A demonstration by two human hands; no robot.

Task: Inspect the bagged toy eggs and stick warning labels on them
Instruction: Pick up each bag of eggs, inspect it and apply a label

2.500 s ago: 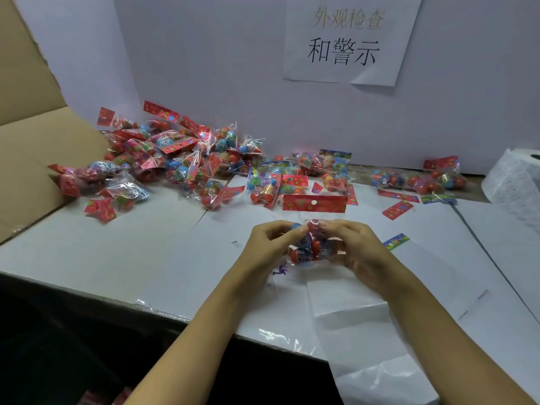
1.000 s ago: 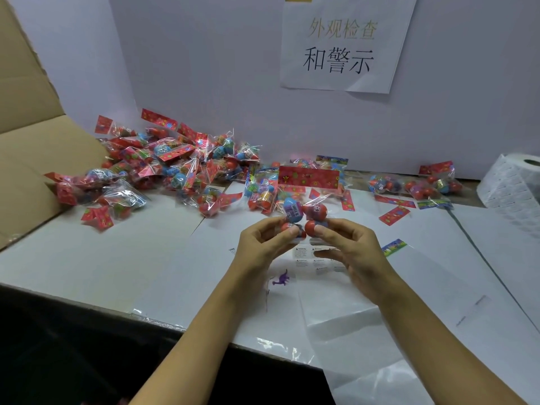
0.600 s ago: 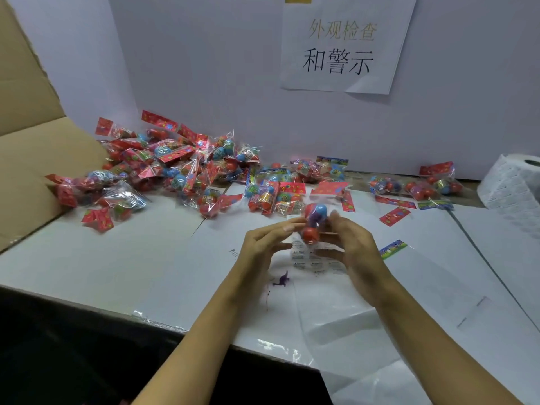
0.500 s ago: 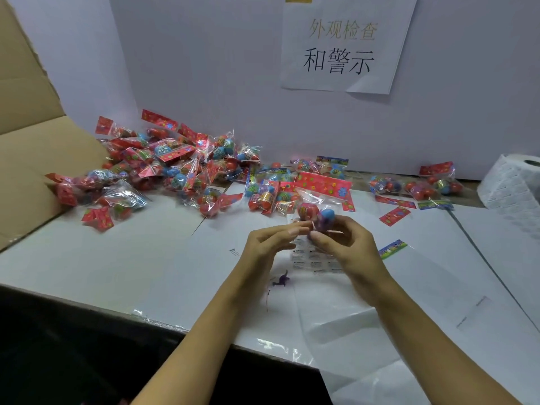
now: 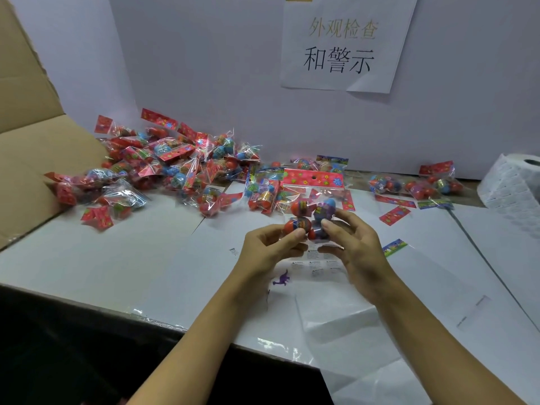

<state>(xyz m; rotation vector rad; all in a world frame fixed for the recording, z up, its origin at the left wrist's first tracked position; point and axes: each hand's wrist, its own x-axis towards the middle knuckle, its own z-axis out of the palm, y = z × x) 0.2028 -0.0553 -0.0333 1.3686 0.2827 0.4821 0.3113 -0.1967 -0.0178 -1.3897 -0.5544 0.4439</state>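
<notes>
**K:** White sheets cover the surface (image 5: 102,258), matte, seams between them. Pale wall behind, paper sign (image 5: 342,45) stuck on it with printed characters. Brown cardboard flap (image 5: 32,159) on the far left.

**M:** Head view only. Where's the bag?

**K:** Held bag (image 5: 312,211) is up off the surface, centre frame, between both hands. Clear crinkly film, red flowered header card on top with a round hang hole. Inside: small glossy eggs, red ones and a blue one, each with a printed band.

**M:** Hands?

**K:** Left hand (image 5: 266,249) pinches the lower left egg through the film, thumb and forefinger curled on it. Right hand (image 5: 353,249) grips the lower right of the bag, thumb in front, fingers curled behind. Header stands upright above both hands.

**M:** Labels?

**K:** Label sheet (image 5: 318,264) lies flat on the surface just under the hands, small black warning text, partly covered by the right hand. Too small to read.

**M:** Rest of it?

**K:** Heap of bagged eggs (image 5: 163,173) back left against the wall, same film and red headers, jumbled. Few more bags (image 5: 415,185) back right, well apart from the heap. White perforated roll (image 5: 514,185) at the right edge. Tiny purple dinosaur figure (image 5: 282,279) on the surface near the left wrist.
</notes>
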